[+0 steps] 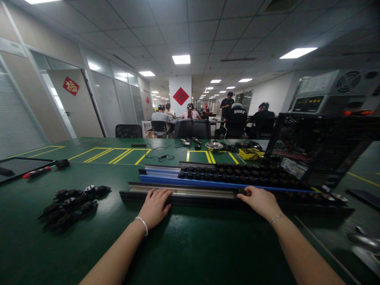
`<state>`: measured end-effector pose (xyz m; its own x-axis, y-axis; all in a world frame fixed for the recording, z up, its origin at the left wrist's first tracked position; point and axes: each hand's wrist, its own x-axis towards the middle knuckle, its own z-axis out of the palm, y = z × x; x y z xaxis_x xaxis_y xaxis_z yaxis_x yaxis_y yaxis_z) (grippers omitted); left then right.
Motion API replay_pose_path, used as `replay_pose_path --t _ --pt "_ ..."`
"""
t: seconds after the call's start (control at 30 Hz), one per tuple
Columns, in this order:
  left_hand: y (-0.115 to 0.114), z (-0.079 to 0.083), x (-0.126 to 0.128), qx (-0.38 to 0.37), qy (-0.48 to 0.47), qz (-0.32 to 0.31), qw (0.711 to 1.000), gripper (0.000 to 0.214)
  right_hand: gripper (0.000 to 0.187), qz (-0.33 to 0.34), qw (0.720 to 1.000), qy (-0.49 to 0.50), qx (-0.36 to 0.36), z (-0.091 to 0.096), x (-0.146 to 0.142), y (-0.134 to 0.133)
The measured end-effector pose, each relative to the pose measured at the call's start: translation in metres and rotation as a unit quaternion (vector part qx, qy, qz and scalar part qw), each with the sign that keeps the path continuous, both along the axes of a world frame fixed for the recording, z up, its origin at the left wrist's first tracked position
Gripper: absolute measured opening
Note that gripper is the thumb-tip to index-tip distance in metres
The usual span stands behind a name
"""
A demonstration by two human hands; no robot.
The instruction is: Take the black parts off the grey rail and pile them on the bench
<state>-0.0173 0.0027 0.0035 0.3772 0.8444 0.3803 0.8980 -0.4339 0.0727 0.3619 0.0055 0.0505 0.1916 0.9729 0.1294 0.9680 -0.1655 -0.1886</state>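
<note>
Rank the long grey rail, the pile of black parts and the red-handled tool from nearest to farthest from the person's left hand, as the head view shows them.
1. long grey rail: touching, directly under the fingers of the left hand.
2. pile of black parts: to the left on the green table, apart from the hand.
3. red-handled tool: far left and further back.

I count my left hand [156, 206] and right hand [259, 202], three long rails [192, 193] under and just past my fingers, one heap of black parts [73, 204] to their left, one steel bowl [214, 146], one yellow box [248, 154], six people [190, 114] far ahead.
</note>
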Motion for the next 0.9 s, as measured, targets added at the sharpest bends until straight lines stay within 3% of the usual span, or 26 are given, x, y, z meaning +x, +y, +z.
replay_pose_path --t 0.9 --pt "-0.001 0.001 0.000 -0.001 -0.005 -0.001 1.000 0.045 0.033 0.041 0.998 0.010 0.042 -0.005 -0.017 -0.002"
